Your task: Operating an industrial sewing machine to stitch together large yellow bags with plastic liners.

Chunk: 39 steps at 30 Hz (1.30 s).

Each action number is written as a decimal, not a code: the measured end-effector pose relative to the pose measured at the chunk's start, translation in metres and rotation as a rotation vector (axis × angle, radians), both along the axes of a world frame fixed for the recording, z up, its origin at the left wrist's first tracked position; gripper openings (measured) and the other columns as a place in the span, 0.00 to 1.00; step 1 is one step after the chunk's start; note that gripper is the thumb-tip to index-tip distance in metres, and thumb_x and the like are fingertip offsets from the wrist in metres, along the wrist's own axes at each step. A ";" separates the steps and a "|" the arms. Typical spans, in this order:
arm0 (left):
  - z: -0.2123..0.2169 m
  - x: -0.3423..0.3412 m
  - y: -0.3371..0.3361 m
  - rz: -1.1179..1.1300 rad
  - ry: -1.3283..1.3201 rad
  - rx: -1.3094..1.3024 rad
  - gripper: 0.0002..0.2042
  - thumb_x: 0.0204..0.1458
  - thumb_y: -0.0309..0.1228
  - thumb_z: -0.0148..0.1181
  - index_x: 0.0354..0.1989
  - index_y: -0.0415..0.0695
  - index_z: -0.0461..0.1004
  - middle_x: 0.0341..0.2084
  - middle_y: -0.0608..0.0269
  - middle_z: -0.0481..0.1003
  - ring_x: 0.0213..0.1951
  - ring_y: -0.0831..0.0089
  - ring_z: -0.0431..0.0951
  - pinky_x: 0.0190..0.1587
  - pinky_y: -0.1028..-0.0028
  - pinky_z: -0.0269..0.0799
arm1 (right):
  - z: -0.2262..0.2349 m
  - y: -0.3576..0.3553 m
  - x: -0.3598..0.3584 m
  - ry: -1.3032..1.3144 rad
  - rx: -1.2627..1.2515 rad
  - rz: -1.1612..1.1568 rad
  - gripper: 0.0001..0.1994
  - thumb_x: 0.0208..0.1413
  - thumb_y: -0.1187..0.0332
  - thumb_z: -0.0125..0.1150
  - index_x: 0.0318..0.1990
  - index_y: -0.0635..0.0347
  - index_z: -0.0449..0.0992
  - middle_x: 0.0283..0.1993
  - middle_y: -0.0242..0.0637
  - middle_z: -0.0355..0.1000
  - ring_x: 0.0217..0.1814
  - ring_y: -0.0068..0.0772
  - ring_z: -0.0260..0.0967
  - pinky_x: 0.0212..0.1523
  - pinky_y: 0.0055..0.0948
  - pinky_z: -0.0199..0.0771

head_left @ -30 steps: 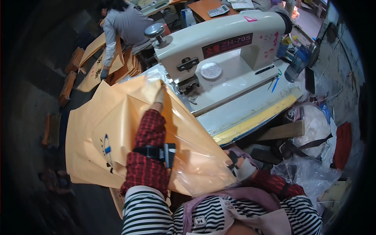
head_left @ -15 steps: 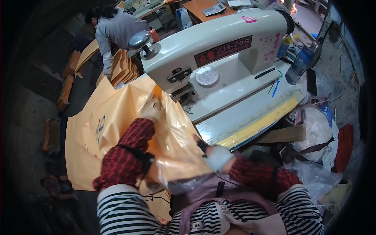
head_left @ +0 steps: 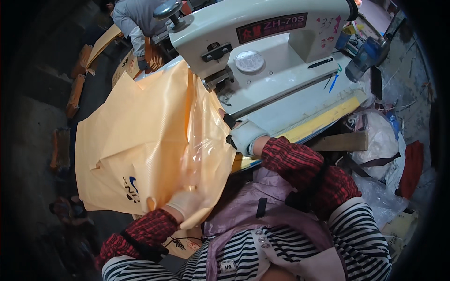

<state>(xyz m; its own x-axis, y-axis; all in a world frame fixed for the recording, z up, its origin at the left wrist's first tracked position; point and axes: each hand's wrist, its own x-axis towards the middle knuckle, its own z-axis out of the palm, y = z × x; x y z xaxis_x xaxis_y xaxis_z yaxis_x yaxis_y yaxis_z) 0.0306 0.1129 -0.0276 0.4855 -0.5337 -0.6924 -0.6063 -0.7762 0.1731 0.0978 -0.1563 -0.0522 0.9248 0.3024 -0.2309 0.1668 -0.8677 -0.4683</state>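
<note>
While the gloved left hand (head_left: 187, 204) pinches the lower edge of a large orange woven plastic sack with a clear liner (head_left: 150, 145), filling the left centre of the frame, the gloved right hand (head_left: 241, 133) clasps its right edge at the grey-white industrial sewing machine (head_left: 262, 51) up top. Another person's grey sleeve (head_left: 133, 23) shows upper left.

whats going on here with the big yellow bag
A person is feeding a large orange-yellow woven bag with a clear plastic liner into an industrial sewing machine. The gloved left hand grips the bag's lower edge; the gloved right hand holds the bag's edge at the machine bed. Another person works behind.
</note>
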 end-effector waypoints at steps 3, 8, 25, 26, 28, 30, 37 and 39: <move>0.048 0.021 -0.049 0.517 -0.069 -0.578 0.09 0.43 0.30 0.58 0.29 0.40 0.68 0.22 0.49 0.71 0.28 0.51 0.73 0.36 0.59 0.69 | -0.007 -0.001 -0.015 0.016 0.011 -0.055 0.37 0.49 0.66 0.50 0.65 0.66 0.41 0.32 0.51 0.73 0.32 0.47 0.72 0.33 0.41 0.71; -0.006 -0.004 -0.036 -0.151 0.173 -0.392 0.08 0.42 0.30 0.55 0.30 0.40 0.72 0.30 0.49 0.73 0.36 0.52 0.73 0.41 0.62 0.69 | 0.001 0.005 -0.020 0.031 0.028 -0.143 0.36 0.51 0.66 0.48 0.66 0.58 0.39 0.31 0.50 0.73 0.32 0.48 0.71 0.33 0.41 0.71; 0.007 -0.024 -0.054 -0.298 0.368 -0.396 0.21 0.47 0.39 0.59 0.46 0.38 0.68 0.36 0.46 0.71 0.42 0.56 0.72 0.47 0.66 0.67 | -0.022 0.019 -0.044 0.020 0.133 -0.358 0.37 0.53 0.63 0.50 0.67 0.52 0.37 0.31 0.53 0.72 0.32 0.52 0.71 0.32 0.44 0.70; 0.008 -0.020 -0.044 -0.314 0.332 -0.539 0.18 0.49 0.36 0.58 0.45 0.38 0.69 0.33 0.50 0.72 0.39 0.60 0.74 0.44 0.68 0.69 | -0.011 0.017 -0.046 0.123 0.145 -0.355 0.30 0.51 0.61 0.48 0.63 0.54 0.52 0.37 0.54 0.73 0.39 0.52 0.72 0.41 0.44 0.70; 0.046 0.003 -0.050 -0.011 0.350 -0.537 0.14 0.50 0.31 0.56 0.44 0.38 0.69 0.32 0.54 0.72 0.38 0.65 0.75 0.41 0.72 0.70 | -0.005 0.018 -0.048 0.105 0.168 -0.355 0.30 0.51 0.60 0.48 0.63 0.53 0.51 0.37 0.54 0.73 0.39 0.52 0.72 0.41 0.44 0.70; 0.089 0.030 -0.076 0.311 0.386 -0.636 0.10 0.51 0.23 0.52 0.42 0.39 0.70 0.31 0.61 0.73 0.34 0.74 0.75 0.37 0.77 0.70 | -0.027 0.014 -0.049 0.108 0.127 -0.355 0.33 0.51 0.61 0.49 0.65 0.51 0.47 0.36 0.55 0.73 0.40 0.53 0.72 0.41 0.44 0.71; 0.081 -0.024 -0.103 -0.538 0.312 0.034 0.13 0.46 0.43 0.55 0.34 0.48 0.75 0.27 0.56 0.76 0.31 0.54 0.76 0.32 0.63 0.71 | -0.005 0.013 -0.072 0.118 0.144 -0.375 0.19 0.51 0.55 0.52 0.36 0.67 0.74 0.32 0.55 0.72 0.35 0.54 0.72 0.35 0.44 0.71; 0.077 -0.021 -0.088 -0.554 0.284 -0.021 0.13 0.45 0.42 0.57 0.35 0.46 0.75 0.26 0.57 0.76 0.29 0.55 0.76 0.31 0.65 0.71 | -0.015 0.011 -0.069 0.159 0.125 -0.360 0.23 0.51 0.61 0.48 0.56 0.55 0.64 0.36 0.55 0.73 0.39 0.52 0.72 0.40 0.44 0.71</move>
